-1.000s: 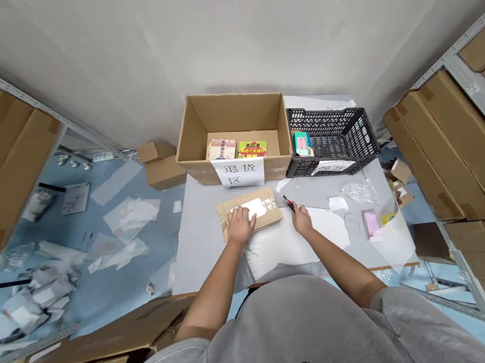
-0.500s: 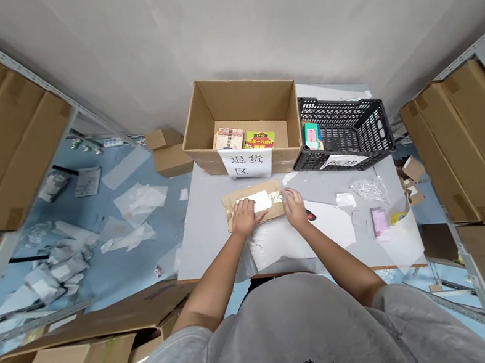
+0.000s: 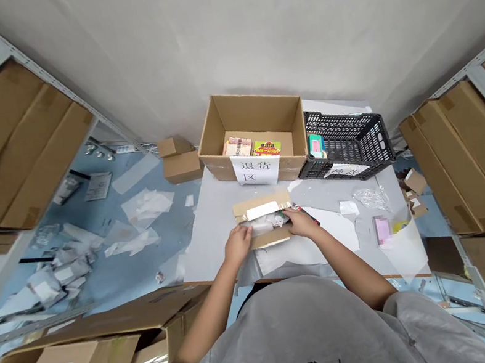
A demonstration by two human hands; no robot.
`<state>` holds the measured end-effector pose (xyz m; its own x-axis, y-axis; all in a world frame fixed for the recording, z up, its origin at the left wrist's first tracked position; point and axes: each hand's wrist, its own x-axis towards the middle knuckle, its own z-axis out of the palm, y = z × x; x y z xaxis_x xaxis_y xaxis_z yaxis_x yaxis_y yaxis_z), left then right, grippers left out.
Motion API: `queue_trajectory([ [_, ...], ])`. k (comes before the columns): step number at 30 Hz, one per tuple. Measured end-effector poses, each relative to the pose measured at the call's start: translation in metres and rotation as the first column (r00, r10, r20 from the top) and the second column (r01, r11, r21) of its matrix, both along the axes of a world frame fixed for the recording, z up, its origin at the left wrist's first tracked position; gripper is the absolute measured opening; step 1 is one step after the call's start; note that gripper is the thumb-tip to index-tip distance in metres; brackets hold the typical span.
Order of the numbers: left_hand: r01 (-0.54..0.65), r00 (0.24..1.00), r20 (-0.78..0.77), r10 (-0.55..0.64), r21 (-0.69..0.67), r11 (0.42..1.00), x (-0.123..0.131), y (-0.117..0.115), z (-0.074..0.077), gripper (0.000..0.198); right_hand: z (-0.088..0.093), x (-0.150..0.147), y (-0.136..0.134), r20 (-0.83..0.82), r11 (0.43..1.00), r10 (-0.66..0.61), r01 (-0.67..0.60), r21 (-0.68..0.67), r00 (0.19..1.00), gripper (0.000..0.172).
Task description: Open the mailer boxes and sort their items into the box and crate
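Observation:
A small flat cardboard parcel (image 3: pixel 260 209) with a white label lies on the grey table (image 3: pixel 212 224) in front of me. Its flaps stand apart and pale wrapping shows inside. My left hand (image 3: pixel 237 245) grips the near left edge of the parcel, fingers curled. My right hand (image 3: pixel 300 222) holds the parcel's right end, fingers bent onto it. A red-handled cutter (image 3: pixel 309 217) lies on the table just beside my right hand.
A big open carton (image 3: pixel 254 118) with a paper sign holds a few packets at the table's back. A black plastic crate (image 3: pixel 348 139) stands to its right. Shelves of cartons flank both sides. Paper scraps litter the blue floor (image 3: pixel 113 273) at left.
The cutter has left my right hand and lies on the table. Both hands came onto the parcel, whose top has come open, showing the wrapping inside.

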<state>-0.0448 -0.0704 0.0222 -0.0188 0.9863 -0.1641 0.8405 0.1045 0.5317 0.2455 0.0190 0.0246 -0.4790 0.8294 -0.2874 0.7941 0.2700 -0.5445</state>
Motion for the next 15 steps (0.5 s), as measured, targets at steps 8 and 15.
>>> queue_trajectory([
  [8,0.055,0.996,-0.078,-0.049,0.086,0.995,-0.02,0.02,-0.009,0.06,0.003,-0.032,0.0,0.023,0.976,-0.138,0.133,0.172,0.99,0.113],
  [15,-0.073,0.981,-0.178,0.083,0.065,0.995,-0.008,0.042,-0.006,0.064,-0.005,-0.046,0.025,0.225,0.982,-0.182,0.163,0.1,0.957,0.122],
])
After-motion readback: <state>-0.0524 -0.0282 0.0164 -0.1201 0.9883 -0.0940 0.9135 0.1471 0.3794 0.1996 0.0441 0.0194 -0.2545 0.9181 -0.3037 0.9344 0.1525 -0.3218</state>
